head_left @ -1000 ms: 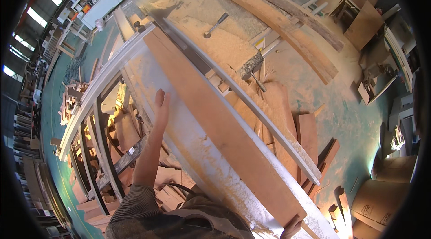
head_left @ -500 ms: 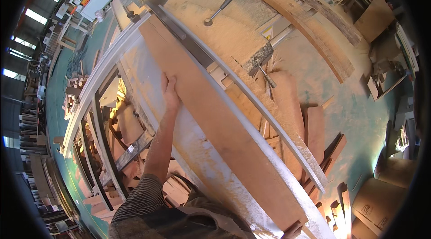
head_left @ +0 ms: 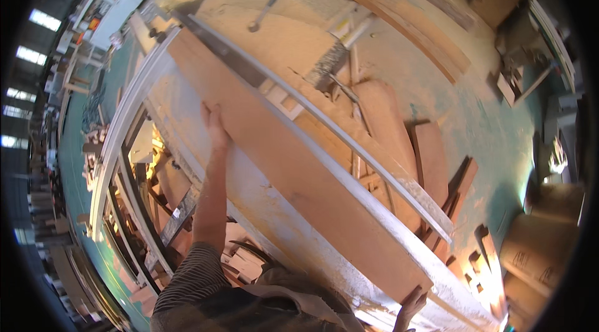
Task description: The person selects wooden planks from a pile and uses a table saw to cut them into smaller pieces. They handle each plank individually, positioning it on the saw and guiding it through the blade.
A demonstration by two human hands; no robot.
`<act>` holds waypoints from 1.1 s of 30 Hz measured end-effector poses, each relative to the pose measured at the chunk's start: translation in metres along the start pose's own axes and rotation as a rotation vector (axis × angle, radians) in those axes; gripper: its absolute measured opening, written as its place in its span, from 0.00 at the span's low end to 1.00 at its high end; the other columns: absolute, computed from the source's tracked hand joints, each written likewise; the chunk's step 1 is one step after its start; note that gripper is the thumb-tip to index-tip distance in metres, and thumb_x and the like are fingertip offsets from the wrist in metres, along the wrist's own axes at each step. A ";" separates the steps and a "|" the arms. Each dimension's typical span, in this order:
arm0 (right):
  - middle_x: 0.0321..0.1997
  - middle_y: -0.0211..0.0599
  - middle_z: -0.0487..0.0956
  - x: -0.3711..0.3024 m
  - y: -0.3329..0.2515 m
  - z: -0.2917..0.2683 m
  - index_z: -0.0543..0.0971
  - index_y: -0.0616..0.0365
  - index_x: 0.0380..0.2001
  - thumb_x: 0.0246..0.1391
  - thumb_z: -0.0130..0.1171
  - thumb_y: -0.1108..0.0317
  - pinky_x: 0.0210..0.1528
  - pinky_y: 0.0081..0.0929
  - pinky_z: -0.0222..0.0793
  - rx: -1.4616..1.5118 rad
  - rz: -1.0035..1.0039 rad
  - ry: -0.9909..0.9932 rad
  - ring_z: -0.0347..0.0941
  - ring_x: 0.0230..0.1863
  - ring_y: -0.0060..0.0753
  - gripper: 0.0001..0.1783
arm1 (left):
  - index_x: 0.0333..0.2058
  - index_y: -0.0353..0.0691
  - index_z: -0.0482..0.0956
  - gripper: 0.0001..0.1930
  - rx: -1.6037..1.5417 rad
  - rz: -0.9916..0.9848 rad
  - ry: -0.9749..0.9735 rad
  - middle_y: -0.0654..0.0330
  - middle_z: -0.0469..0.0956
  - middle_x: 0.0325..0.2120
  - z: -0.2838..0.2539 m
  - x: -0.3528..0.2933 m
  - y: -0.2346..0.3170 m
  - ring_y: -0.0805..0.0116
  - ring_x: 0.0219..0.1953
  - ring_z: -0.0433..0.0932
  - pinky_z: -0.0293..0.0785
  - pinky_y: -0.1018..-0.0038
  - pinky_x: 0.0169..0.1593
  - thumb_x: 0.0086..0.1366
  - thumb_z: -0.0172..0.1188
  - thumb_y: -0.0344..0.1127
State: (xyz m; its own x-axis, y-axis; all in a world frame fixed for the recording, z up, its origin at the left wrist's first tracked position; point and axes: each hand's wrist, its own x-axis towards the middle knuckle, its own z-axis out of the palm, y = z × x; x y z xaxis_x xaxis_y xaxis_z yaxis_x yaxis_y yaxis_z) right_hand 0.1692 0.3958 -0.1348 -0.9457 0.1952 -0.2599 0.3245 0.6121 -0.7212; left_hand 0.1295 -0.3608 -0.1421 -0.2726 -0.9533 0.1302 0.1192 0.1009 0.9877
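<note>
A long, flat brown wooden board [head_left: 293, 191] lies aslant on a pale metal machine table [head_left: 249, 207], running from far left to near right. Along its left edge, toward the far end, my left hand [head_left: 216, 127] grips it, with fingertips over the top face. At the near end my right hand [head_left: 412, 307] holds the board's end corner, partly cut off by the lower edge of the view. Beside the board's far right side runs a long metal fence rail [head_left: 349, 141].
Sawdust covers the surface past the rail, where a dark-handled lever [head_left: 265, 12] lies. Large curved planks [head_left: 380, 10] lie at the far right. Wood offcuts [head_left: 458, 188] are piled at right and below the metal frame [head_left: 128, 188] at left. Cardboard rolls [head_left: 540, 244] stand near right.
The whole view has shifted, with the scene moving left and slightly up. My right hand now shows more fully at the board's near end. My left hand stays at the board's left edge.
</note>
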 end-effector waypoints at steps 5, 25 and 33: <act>0.40 0.56 0.84 0.017 0.023 -0.021 0.76 0.69 0.53 0.65 0.53 0.45 0.43 0.39 0.76 -0.011 0.036 0.050 0.82 0.41 0.48 0.33 | 0.73 0.31 0.45 0.42 0.279 0.170 -0.288 0.45 0.55 0.70 0.060 -0.142 0.046 0.56 0.68 0.60 0.60 0.60 0.70 0.72 0.62 0.40; 0.24 0.49 0.80 0.052 0.048 -0.058 0.80 0.63 0.35 0.58 0.63 0.46 0.31 0.42 0.75 -0.095 0.026 0.055 0.79 0.27 0.54 0.25 | 0.39 0.41 0.76 0.25 0.815 1.017 -2.013 0.41 0.65 0.58 0.203 -0.393 0.087 0.36 0.61 0.65 0.62 0.41 0.62 0.38 0.73 0.37; 0.25 0.47 0.78 0.090 0.047 -0.062 0.77 0.62 0.28 0.56 0.64 0.43 0.29 0.43 0.74 -0.160 -0.021 0.050 0.78 0.27 0.53 0.28 | 0.38 0.40 0.72 0.26 0.906 1.126 -1.968 0.40 0.64 0.58 0.231 -0.400 0.087 0.34 0.59 0.66 0.65 0.39 0.58 0.39 0.74 0.36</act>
State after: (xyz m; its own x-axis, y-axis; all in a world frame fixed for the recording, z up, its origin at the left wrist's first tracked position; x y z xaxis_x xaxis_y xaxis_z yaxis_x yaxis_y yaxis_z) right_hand 0.0979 0.4898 -0.1519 -0.9532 0.2165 -0.2108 0.3015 0.7295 -0.6139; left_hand 0.0287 0.0954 -0.0887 -0.6690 0.7083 -0.2250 0.6687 0.7059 0.2336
